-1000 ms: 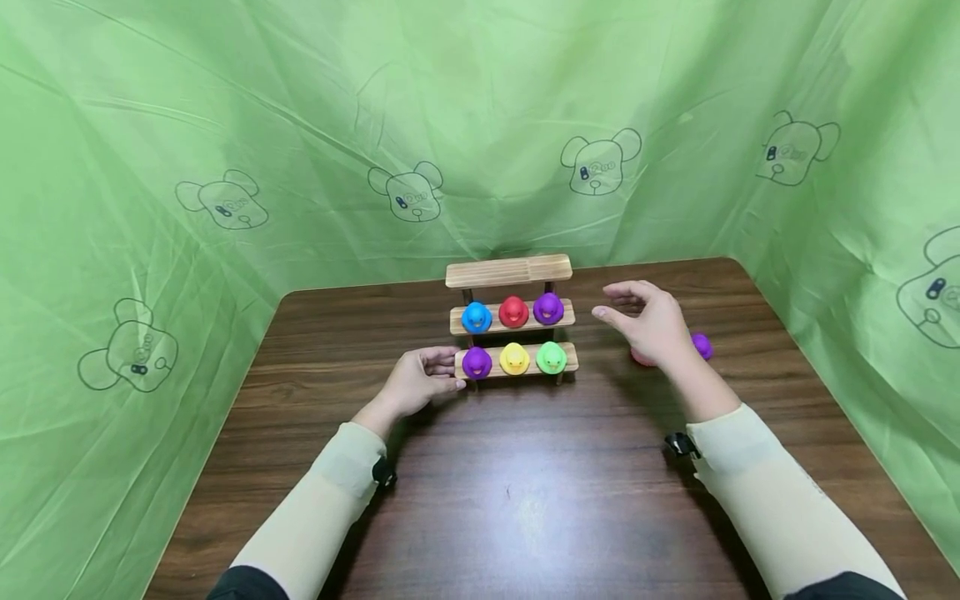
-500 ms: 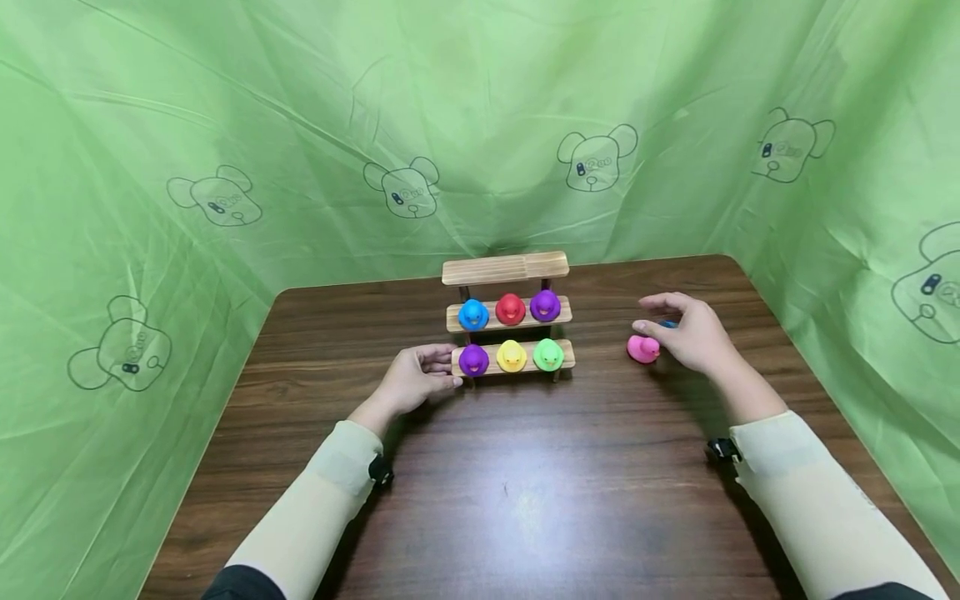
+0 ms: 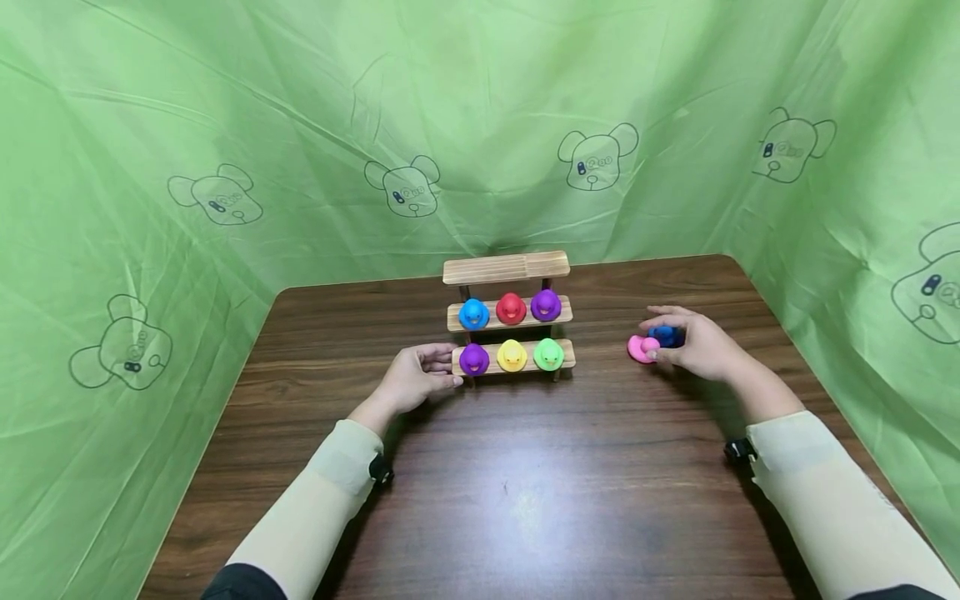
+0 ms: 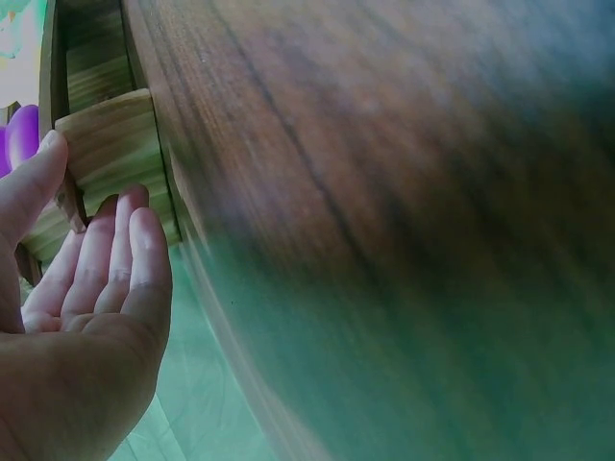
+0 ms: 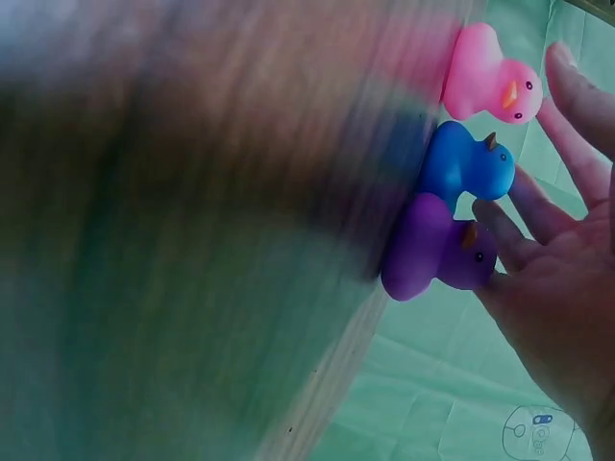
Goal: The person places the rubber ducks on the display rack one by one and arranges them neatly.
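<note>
A small wooden tiered stand [image 3: 506,268] carries several rubber ducks on its two lower tiers. My left hand [image 3: 408,381] holds the left end of the bottom tier, thumb at the front and fingers behind, beside a purple duck [image 3: 474,360]. On the table to the right, my right hand [image 3: 693,343] reaches over loose ducks with thumb and fingers spread apart. A pink duck [image 5: 492,77], a blue duck [image 5: 471,165] and a purple duck [image 5: 437,248] line up by that hand in the right wrist view. In the head view the hand hides the loose purple duck.
Beside the purple duck on the bottom tier sit a yellow duck [image 3: 512,356] and a green duck [image 3: 549,355]. Blue [image 3: 474,314], red [image 3: 511,308] and purple ducks [image 3: 546,305] fill the middle tier. A green curtain [image 3: 480,125] surrounds the brown table [image 3: 480,483].
My right hand has moved right from beside the stand, then lowered over the loose ducks, its thumb now by the pink one. My left hand stays at the stand.
</note>
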Demonstrator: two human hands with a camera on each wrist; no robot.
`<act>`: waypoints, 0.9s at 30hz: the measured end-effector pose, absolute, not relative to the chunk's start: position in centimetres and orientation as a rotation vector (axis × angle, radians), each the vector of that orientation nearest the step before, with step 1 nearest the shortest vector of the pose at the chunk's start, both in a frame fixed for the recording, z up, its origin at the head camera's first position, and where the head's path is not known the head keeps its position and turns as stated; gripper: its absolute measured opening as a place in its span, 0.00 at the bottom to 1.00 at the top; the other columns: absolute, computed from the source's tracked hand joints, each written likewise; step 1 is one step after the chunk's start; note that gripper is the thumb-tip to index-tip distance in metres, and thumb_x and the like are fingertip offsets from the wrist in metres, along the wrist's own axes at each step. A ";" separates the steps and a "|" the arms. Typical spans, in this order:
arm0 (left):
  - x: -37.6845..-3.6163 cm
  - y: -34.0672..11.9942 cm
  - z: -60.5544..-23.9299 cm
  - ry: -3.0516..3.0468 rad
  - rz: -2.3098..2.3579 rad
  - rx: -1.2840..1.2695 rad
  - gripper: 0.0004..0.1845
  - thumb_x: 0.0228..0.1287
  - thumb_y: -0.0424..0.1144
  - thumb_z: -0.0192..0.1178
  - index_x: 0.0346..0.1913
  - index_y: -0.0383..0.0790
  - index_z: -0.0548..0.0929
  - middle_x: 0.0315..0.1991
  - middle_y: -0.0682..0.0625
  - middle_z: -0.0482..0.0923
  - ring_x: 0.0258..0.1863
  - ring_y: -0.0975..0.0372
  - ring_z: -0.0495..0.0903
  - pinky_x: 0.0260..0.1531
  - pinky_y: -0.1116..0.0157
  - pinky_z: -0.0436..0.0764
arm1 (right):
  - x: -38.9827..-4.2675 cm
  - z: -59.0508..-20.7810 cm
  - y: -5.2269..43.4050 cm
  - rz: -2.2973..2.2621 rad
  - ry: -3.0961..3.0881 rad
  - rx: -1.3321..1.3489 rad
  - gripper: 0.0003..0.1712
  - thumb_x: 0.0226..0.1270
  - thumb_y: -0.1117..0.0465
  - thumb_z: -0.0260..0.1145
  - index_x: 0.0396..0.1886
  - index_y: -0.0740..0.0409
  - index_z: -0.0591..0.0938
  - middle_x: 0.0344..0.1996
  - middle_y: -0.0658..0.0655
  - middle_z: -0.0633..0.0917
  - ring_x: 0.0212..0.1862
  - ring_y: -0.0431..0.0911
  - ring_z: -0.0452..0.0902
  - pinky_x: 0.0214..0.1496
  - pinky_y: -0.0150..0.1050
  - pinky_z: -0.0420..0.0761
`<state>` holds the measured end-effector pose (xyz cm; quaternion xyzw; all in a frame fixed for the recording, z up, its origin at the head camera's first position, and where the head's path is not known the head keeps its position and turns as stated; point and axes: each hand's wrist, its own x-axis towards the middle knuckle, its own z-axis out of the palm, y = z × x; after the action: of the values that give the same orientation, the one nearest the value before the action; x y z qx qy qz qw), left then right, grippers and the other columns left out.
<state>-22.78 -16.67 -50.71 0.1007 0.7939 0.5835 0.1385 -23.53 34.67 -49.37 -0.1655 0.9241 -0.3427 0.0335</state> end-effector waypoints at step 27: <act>-23.0 -16.7 -51.3 2.266 1.718 0.312 0.32 0.59 0.24 0.75 0.66 0.24 0.78 0.56 0.33 0.85 0.57 0.41 0.84 0.49 0.69 0.87 | -23.4 -49.6 34.3 -1.114 2.848 -0.405 0.18 0.63 0.59 0.81 0.51 0.57 0.90 0.73 0.65 0.74 0.79 0.67 0.56 0.77 0.68 0.58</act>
<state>-23.00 -16.67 -51.26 0.1079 0.7844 0.5946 0.1399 -23.43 34.29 -49.59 -0.1311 0.9229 -0.3611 0.0281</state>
